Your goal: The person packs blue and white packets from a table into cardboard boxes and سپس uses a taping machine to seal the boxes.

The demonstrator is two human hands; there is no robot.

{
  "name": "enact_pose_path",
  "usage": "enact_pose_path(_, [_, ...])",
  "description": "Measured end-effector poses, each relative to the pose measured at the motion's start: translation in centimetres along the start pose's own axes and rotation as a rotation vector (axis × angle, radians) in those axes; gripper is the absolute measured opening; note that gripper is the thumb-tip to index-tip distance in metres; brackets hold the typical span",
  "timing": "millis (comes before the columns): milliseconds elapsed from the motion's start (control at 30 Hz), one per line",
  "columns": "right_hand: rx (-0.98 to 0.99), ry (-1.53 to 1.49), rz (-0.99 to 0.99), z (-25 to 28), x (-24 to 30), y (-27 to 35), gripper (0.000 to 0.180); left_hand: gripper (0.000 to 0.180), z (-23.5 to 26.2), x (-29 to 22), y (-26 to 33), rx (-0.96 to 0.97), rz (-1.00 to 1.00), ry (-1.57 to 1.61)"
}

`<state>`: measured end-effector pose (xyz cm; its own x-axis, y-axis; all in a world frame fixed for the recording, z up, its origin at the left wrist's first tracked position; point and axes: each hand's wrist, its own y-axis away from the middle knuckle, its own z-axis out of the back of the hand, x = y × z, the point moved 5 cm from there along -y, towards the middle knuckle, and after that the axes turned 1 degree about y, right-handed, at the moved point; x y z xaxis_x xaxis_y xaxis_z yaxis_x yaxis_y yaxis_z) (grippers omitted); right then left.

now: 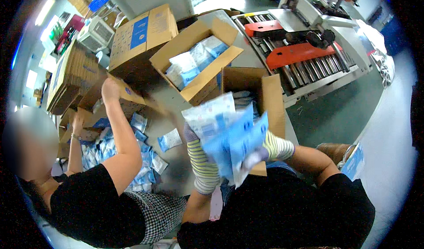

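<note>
Both my hands wear striped gloves and hold a fanned bunch of blue-and-white sealed packets [232,136] in front of me. My left hand [201,160] grips the bunch along its left side, its fingers partly hidden behind the packets. From the right, my right hand [269,149] closes round the lower packets, its fingertips smeared by motion. Just beyond the bunch stands an open cardboard box [276,101] with similar packets inside, partly covered by what I hold.
Another open box [205,83] holds packets farther back, beside a closed carton [143,37]. At left a co-worker [101,196] handles a carton above a packet pile [104,147]. One loose packet [170,140] lies on the table. A roller conveyor [304,68] with red guards stands back right.
</note>
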<state>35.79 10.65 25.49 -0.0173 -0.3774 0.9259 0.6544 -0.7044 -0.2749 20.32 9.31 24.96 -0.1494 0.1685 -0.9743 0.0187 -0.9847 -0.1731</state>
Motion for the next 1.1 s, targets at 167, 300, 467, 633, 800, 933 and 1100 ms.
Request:
enact_pose_path(167, [-0.581, -0.535, -0.231, 13.2, -1.5, 3.3, 0.058, 0.029, -4.9, -3.9, -3.4, 0.209, -0.335, -0.327])
enact_pose_path(300, [-0.456, 0.096, -0.083, 17.8, -4.1, 2.8, 0.043, 0.028, -11.1, -1.7, -4.5, 0.669, -0.247, -0.828])
enact_pose_path(467, [0.176, 0.873, -0.546, 11.6, -7.5, -1.4, 0.073, 0.036, -14.1, 12.0, -6.5, 0.868, -0.322, -1.151])
enact_pose_path(633, [0.259, 1.078, -0.469, 9.4, -8.9, -4.2, 0.042, 0.035, -14.0, 8.1, -5.3, 1.112, -0.035, -1.269])
enact_pose_path(800, [0.564, 1.67, -0.247, 4.8, -20.7, -4.5, 0.036, 0.045, -16.5, 8.4, -4.3, 1.112, -0.156, -1.338])
enact_pose_path(933, [0.737, 1.267, -0.414, 6.6, -12.4, -5.2, 0.054, 0.082, -13.5, 8.6, -3.2, 1.195, 0.126, -1.382])
enact_pose_path(1100, [0.591, 1.193, -0.084, 8.4, -13.7, -2.2, 0.03, 0.071, -14.9, 7.0, -4.7, 1.205, 0.11, -1.231])
